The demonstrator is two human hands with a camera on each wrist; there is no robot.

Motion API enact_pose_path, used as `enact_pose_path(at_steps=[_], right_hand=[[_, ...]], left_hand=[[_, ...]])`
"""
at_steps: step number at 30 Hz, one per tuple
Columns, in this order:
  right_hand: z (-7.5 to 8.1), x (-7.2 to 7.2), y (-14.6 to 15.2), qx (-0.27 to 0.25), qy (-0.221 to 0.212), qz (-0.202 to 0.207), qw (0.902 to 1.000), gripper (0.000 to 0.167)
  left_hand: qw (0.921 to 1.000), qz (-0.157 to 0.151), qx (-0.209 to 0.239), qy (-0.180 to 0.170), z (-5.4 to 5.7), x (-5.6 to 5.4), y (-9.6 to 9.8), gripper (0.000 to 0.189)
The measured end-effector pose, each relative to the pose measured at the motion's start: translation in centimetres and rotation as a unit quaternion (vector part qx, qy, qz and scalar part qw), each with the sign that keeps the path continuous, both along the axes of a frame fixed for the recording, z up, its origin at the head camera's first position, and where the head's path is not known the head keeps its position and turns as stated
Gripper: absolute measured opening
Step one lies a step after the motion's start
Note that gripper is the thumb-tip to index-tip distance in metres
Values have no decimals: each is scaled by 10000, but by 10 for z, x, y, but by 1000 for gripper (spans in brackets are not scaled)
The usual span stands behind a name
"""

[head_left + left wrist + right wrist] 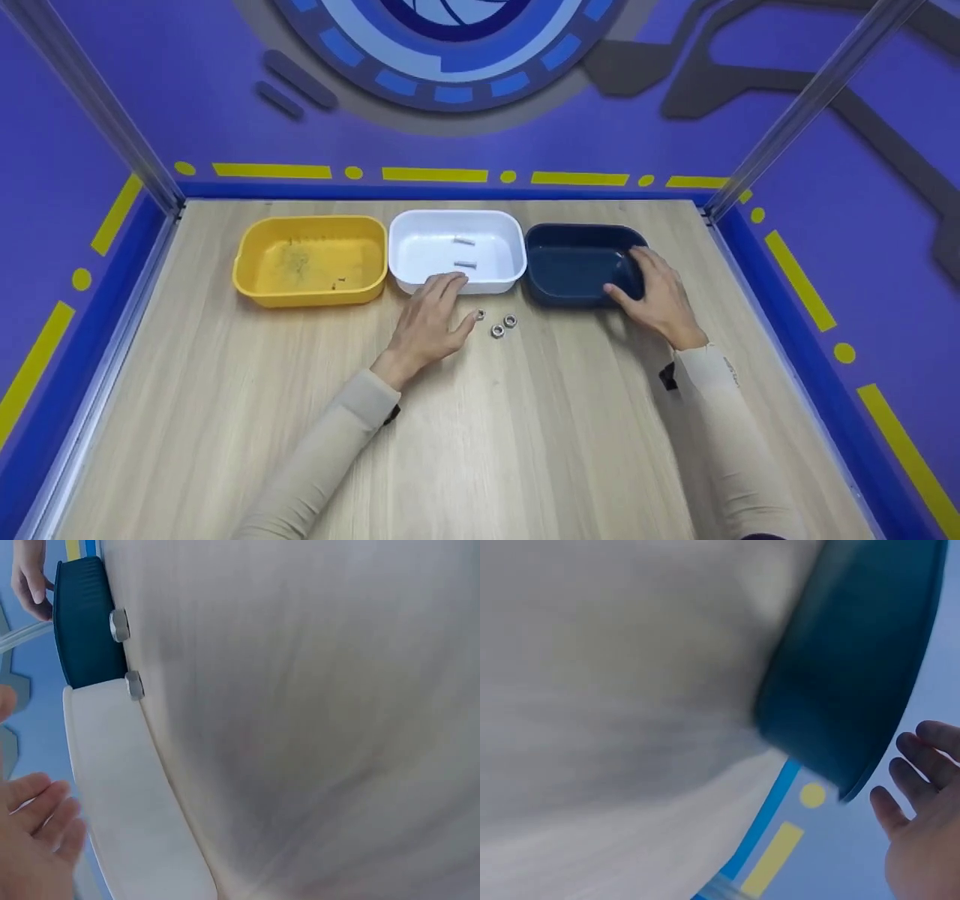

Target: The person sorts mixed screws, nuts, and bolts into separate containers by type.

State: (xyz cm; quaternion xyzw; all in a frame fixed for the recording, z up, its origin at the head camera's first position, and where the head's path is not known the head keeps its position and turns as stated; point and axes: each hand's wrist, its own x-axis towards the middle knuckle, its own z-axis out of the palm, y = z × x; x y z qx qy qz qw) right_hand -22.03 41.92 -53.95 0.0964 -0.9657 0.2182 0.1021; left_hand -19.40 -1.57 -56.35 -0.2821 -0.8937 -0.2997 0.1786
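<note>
My left hand (426, 326) hovers at the front rim of the white bin (420, 259), its fingers loosely bent with nothing between them. Inside that bin lie two short silver bolt-like pieces (465, 264). Three metal nuts (511, 321) sit on the table in front of it, one right by my left thumb. Over at the right, my right hand (660, 296) is spread around the right end of the dark blue bin (570, 274), thumb near the front rim and fingers near the back. In the right wrist view its fingers (911, 780) are apart, beside the bin's rim.
A yellow bin (360, 262) holding small dark bits (341, 280) stands left of the white one; all three bins form a row at the back of the wooden table (480, 450). Purple panels (480, 150) close off the back and sides.
</note>
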Motion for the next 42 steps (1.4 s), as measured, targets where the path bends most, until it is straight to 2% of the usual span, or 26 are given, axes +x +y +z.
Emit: enact_pose_path(at_steps=[4, 8, 15, 20, 27, 29, 35, 42], right_hand=[[-6, 2, 15, 117, -104, -42, 9999, 98], [-12, 5, 25, 163, -394, -114, 9990, 102], [-18, 6, 33, 288, -739, -186, 9967, 101], [-21, 6, 36, 297, -878, -171, 9955, 103], [-20, 3, 36, 338, -1030, -120, 9940, 107], [-19, 2, 36, 333, -1070, -92, 9937, 107], [-18, 2, 33, 329, -1143, -83, 9929, 107], [-19, 0, 34, 338, -1144, -162, 9927, 112]], left_hand=[[9997, -46, 8, 227, 0, 1, 5, 52], [9998, -163, -19, 91, -2, 2, 9, 47], [9980, -450, -110, -432, -9, -1, 13, 45], [9936, -646, -313, -866, -11, -3, 13, 48], [9825, -488, -509, -1726, -13, -5, 16, 49], [9821, -452, -520, -1756, -13, -5, 17, 48], [9877, -436, -443, -1438, -16, -5, 20, 40], [9859, -272, -268, -1628, -20, -7, 24, 34]])
